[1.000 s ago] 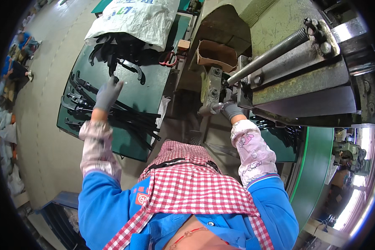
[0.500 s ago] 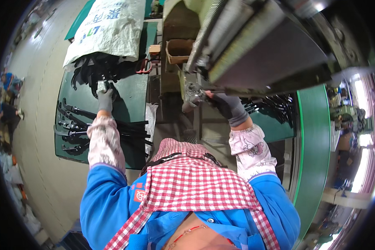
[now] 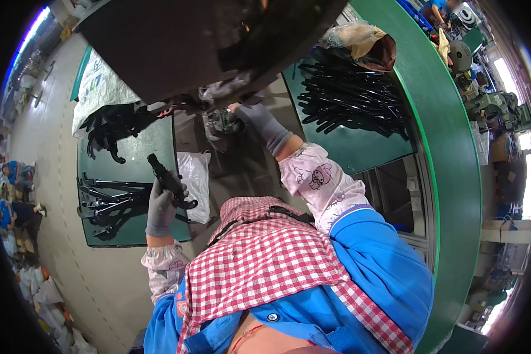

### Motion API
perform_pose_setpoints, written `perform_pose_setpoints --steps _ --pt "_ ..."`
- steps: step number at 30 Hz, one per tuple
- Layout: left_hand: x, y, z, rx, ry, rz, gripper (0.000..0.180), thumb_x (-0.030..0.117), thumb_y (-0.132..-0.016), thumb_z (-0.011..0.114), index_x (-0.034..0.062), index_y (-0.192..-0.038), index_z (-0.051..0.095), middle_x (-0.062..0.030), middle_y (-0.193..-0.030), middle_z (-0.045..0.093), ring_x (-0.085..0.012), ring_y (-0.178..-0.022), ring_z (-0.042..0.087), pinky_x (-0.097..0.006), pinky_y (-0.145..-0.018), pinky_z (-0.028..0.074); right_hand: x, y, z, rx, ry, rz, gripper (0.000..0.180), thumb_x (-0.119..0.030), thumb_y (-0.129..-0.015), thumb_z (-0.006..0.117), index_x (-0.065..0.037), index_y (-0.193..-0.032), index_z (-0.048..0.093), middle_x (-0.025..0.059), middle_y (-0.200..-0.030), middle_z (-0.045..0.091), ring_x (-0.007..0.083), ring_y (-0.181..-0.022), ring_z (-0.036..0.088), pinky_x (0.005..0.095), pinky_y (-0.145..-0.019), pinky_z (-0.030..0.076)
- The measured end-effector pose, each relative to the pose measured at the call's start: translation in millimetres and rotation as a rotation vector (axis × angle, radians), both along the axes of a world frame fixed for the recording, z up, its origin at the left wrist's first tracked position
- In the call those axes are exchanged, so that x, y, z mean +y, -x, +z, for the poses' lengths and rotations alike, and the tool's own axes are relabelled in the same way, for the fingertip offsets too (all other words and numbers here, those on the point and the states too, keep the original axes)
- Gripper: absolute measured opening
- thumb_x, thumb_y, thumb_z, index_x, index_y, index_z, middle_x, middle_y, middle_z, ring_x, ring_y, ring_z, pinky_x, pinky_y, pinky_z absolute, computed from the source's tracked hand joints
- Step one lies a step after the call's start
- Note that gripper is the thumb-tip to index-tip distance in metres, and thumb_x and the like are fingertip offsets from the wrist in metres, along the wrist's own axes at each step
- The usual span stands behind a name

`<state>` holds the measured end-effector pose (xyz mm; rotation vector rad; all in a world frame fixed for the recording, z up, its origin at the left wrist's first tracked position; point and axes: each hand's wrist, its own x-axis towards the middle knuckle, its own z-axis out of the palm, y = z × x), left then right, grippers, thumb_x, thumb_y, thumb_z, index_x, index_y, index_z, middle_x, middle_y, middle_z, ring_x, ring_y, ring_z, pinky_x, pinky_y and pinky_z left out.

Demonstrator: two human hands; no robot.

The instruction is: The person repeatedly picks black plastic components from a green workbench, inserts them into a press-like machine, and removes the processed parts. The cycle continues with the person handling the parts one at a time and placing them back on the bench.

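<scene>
My left hand [image 3: 161, 207], in a grey glove, is closed around a short black part with a hooked end [image 3: 167, 179], held upright over the green left table. Below and beside it lie several long black rods with curved ends [image 3: 109, 197]. My right hand [image 3: 264, 127], gloved too, reaches to the metal fixture [image 3: 219, 122] under a large dark machine head [image 3: 177, 50]. The fingers curl at the fixture; what they grip, if anything, is hidden there. Farther back on the left table, black hooked parts [image 3: 109, 131] spill from a white woven sack [image 3: 103, 82].
A pile of black rods [image 3: 354, 97] covers the right table [image 3: 348, 150], with a brown-lined bag [image 3: 377, 50] behind it. A green-topped ledge [image 3: 448, 147] curves along the right. White plastic [image 3: 194, 183] hangs at the left table's edge. Other people [image 3: 13, 215] are far off left.
My left hand has drawn back from the sack, bringing a black hooked part nearer. My view has shifted, so the machine head now covers the top middle. My right hand stays at the fixture.
</scene>
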<state>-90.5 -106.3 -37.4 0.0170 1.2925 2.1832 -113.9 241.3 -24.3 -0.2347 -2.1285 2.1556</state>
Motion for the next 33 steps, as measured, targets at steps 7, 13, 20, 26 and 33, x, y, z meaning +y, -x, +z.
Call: perform_pose_setpoints --steps 7,13,20,26,33 --pt "43.4 -60.5 16.4 -0.040 0.067 -0.115 0.050 0.011 -0.089 0.068 0.0026 -0.133 0.046 -0.0049 -0.096 0.058 -0.0170 -0.083 0.061 -0.032 -0.072 0.052 208.1 -67.6 -91.1 -0.419 -1.034 -0.472 0.045 -0.043 -0.085 0.066 -0.020 -0.124 0.063 0.0129 -0.127 0.060 0.0358 -0.116 0.059 0.0450 -0.095 0.049" --pt "116.8 -75.3 22.0 -0.077 0.184 -0.120 0.034 0.000 -0.094 0.059 0.0019 -0.127 0.049 -0.0063 -0.098 0.058 -0.0152 -0.082 0.058 -0.030 -0.067 0.049 306.1 -95.3 -109.2 -0.583 -1.583 -0.334 0.042 -0.032 -0.084 0.066 -0.023 -0.124 0.061 0.0092 -0.125 0.058 0.0314 -0.121 0.053 0.0470 -0.098 0.043" --pt "140.6 -64.3 69.4 0.861 0.914 -0.306 0.050 0.016 -0.078 0.080 0.0028 -0.122 0.061 -0.0114 -0.079 0.064 -0.0190 -0.070 0.061 -0.033 -0.066 0.049 264.1 -102.1 -54.3 -0.207 -1.613 0.116 0.035 -0.038 -0.093 0.060 -0.021 -0.123 0.060 0.0078 -0.103 0.066 0.0276 -0.096 0.065 0.0420 -0.083 0.051" --pt "140.1 -28.3 114.6 1.219 1.114 -0.453 0.052 0.031 -0.076 0.080 0.0097 -0.120 0.061 -0.0139 -0.096 0.067 -0.0358 -0.087 0.065 -0.042 -0.073 0.051 130.4 -130.8 77.8 0.270 -1.367 0.404 0.033 -0.037 -0.097 0.055 -0.020 -0.125 0.059 0.0084 -0.094 0.066 0.0297 -0.077 0.067 0.0418 -0.063 0.053" --pt "116.3 -0.5 136.3 1.333 1.078 -0.473 0.051 0.027 -0.073 0.082 0.0084 -0.116 0.063 -0.0140 -0.093 0.066 -0.0362 -0.083 0.065 -0.041 -0.070 0.051 78.3 -106.7 117.9 0.457 -1.220 0.497 0.029 -0.036 -0.095 0.060 -0.014 -0.114 0.062 0.0086 -0.073 0.062 0.0293 -0.064 0.064 0.0405 -0.057 0.049"
